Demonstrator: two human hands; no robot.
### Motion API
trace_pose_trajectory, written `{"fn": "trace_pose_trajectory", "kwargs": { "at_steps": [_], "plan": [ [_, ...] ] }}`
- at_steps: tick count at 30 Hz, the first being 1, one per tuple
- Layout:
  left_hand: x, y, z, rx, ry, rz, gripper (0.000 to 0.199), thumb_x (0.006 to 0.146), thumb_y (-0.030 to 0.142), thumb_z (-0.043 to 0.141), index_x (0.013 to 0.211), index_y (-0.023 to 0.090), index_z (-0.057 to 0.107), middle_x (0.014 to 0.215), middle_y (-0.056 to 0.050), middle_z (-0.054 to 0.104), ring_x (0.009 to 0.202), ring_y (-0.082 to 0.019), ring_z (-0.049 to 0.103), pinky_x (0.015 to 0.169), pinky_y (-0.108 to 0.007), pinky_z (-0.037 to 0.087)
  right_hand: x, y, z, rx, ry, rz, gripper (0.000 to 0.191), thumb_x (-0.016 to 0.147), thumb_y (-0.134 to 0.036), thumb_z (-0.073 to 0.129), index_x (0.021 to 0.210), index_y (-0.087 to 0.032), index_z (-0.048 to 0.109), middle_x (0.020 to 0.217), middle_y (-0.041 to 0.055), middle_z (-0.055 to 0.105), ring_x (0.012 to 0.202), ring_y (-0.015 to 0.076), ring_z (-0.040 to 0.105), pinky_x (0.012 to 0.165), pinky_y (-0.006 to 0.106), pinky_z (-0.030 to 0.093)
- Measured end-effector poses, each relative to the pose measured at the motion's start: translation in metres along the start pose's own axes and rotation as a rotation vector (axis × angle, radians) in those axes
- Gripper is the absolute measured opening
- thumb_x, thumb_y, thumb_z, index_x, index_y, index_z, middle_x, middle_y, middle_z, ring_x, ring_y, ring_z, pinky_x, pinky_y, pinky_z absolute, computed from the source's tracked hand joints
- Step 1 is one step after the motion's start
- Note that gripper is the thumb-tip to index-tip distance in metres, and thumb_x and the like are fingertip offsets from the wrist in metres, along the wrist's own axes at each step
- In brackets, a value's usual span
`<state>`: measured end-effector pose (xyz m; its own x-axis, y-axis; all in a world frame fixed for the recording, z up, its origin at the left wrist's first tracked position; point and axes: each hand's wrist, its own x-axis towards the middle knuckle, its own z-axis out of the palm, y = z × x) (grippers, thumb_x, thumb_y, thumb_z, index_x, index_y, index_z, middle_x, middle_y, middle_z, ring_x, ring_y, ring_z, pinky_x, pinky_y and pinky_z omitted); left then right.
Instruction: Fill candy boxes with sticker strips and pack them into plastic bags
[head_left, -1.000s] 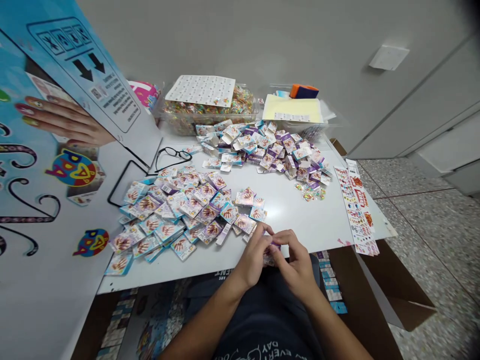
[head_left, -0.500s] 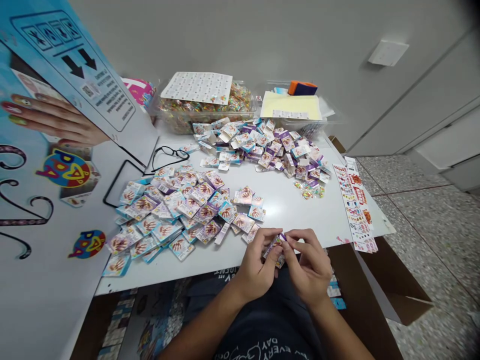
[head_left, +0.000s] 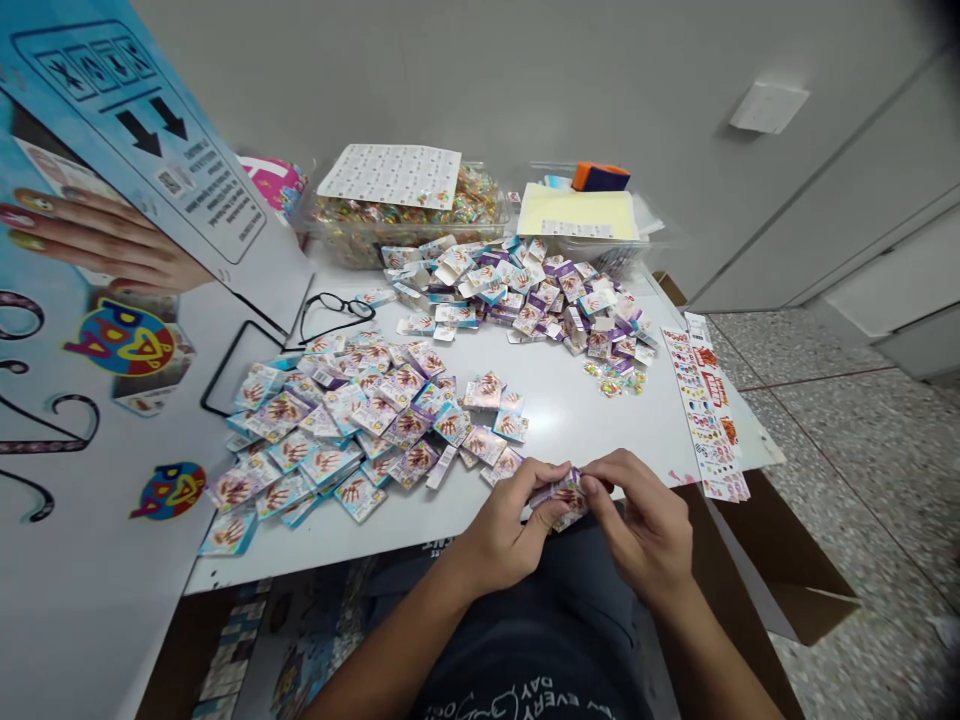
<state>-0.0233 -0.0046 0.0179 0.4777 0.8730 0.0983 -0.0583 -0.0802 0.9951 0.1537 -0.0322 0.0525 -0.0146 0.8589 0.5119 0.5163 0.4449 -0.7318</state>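
A small purple-and-white box (head_left: pixel 568 494) is held at the table's front edge. My left hand (head_left: pixel 514 525) grips it by its left side, thumb over the front. The fingertips of my right hand (head_left: pixel 636 520) pinch its upper right end. To the left lies a heap of flat blue and purple boxes (head_left: pixel 352 410). Farther back is a second heap of similar boxes (head_left: pixel 525 290), several with open flaps. Small candy-coloured packets (head_left: pixel 615 379) lie on the table just in front of that heap.
Two clear plastic bins (head_left: pixel 360 240) stand at the back of the white table (head_left: pixel 577 420). Glasses (head_left: pixel 337 305) lie near a tall printed carton (head_left: pixel 247 250) on the left. Sticker sheets (head_left: pixel 701 410) hang over the right edge, above an open cardboard box (head_left: pixel 787 560).
My right hand has shifted right and opened out somewhat, its fingertips still at the box. The held box has turned and more of its printed face shows.
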Motion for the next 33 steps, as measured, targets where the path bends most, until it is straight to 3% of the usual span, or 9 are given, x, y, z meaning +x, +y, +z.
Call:
{"fn": "trace_pose_trajectory", "kwargs": {
  "at_steps": [7,10,14,18,21,23,27,30,33],
  "plan": [
    [-0.002,-0.005,0.004,0.067,0.032,0.079,0.029,0.098,0.025,0.059,0.126,0.021,0.068,0.119,-0.011,0.073,0.111,-0.024,0.07,0.098,-0.034,0.054,-0.01,-0.008,0.012,-0.102,0.13,0.063,0.015,0.095,-0.01,0.059,0.098,-0.022,0.067,0.08,0.0032,0.064,0.07,0.0166,0.06,0.063,0.031,0.052],
    [-0.002,-0.008,0.006,-0.013,0.061,0.057,0.026,0.097,0.028,0.061,0.121,0.022,0.07,0.115,-0.01,0.074,0.107,-0.023,0.071,0.095,-0.033,0.055,-0.011,-0.011,0.013,-0.136,0.14,0.001,0.021,0.094,-0.008,0.06,0.104,-0.023,0.068,0.083,0.0048,0.066,0.075,0.0185,0.062,0.066,0.033,0.054],
    [-0.002,-0.009,0.011,-0.131,0.155,-0.007,0.022,0.098,0.031,0.061,0.115,0.022,0.07,0.106,-0.008,0.073,0.098,-0.02,0.071,0.088,-0.03,0.057,-0.013,-0.012,0.01,-0.088,0.048,-0.082,0.033,0.091,-0.007,0.062,0.117,-0.026,0.071,0.097,0.0078,0.067,0.087,0.0216,0.064,0.072,0.037,0.056],
    [0.001,-0.005,0.011,-0.057,0.188,0.0,0.022,0.099,0.03,0.059,0.117,0.024,0.069,0.108,-0.007,0.072,0.102,-0.02,0.07,0.09,-0.029,0.055,-0.018,-0.007,0.009,0.071,-0.039,0.076,0.036,0.096,-0.013,0.059,0.125,-0.03,0.069,0.123,0.0101,0.064,0.108,0.023,0.064,0.089,0.041,0.058],
    [0.009,-0.005,0.005,0.095,0.198,-0.025,0.024,0.099,0.03,0.056,0.118,0.025,0.07,0.114,-0.007,0.071,0.106,-0.021,0.067,0.095,-0.03,0.052,-0.024,0.006,0.006,0.111,-0.198,0.19,0.045,0.097,-0.023,0.061,0.141,-0.032,0.06,0.145,0.0104,0.056,0.13,0.0259,0.057,0.106,0.047,0.051],
    [0.017,-0.009,-0.002,0.158,0.242,-0.056,0.022,0.097,0.028,0.057,0.117,0.024,0.066,0.115,-0.008,0.069,0.11,-0.022,0.066,0.097,-0.032,0.051,-0.029,0.022,-0.001,0.065,-0.207,0.243,0.045,0.098,-0.029,0.062,0.143,-0.03,0.058,0.145,0.0107,0.059,0.129,0.0262,0.059,0.108,0.049,0.049],
    [0.035,-0.027,-0.027,0.249,0.491,0.06,0.023,0.093,0.022,0.057,0.116,0.024,0.052,0.128,-0.01,0.061,0.124,-0.024,0.059,0.105,-0.038,0.048,-0.033,0.078,-0.032,-0.127,0.113,0.379,0.029,0.099,-0.038,0.057,0.119,-0.024,0.073,0.119,0.01,0.074,0.106,0.0244,0.069,0.095,0.045,0.055],
    [0.048,-0.041,-0.041,0.619,0.481,0.224,0.011,0.093,0.018,0.051,0.103,0.021,0.054,0.132,-0.016,0.058,0.132,-0.03,0.052,0.112,-0.049,0.041,-0.022,0.133,-0.075,-0.385,0.257,0.465,0.038,0.097,-0.049,0.053,0.108,-0.02,0.074,0.114,0.0121,0.075,0.105,0.0275,0.068,0.092,0.046,0.054],
    [0.055,-0.052,-0.04,0.996,0.403,0.289,0.016,0.092,0.021,0.052,0.104,0.016,0.06,0.14,-0.022,0.056,0.142,-0.04,0.041,0.116,-0.064,0.03,-0.001,0.184,-0.121,-0.5,0.306,0.507,0.042,0.091,-0.046,0.054,0.111,-0.014,0.072,0.118,0.019,0.073,0.112,0.0339,0.064,0.1,0.056,0.047]
  ]
}}
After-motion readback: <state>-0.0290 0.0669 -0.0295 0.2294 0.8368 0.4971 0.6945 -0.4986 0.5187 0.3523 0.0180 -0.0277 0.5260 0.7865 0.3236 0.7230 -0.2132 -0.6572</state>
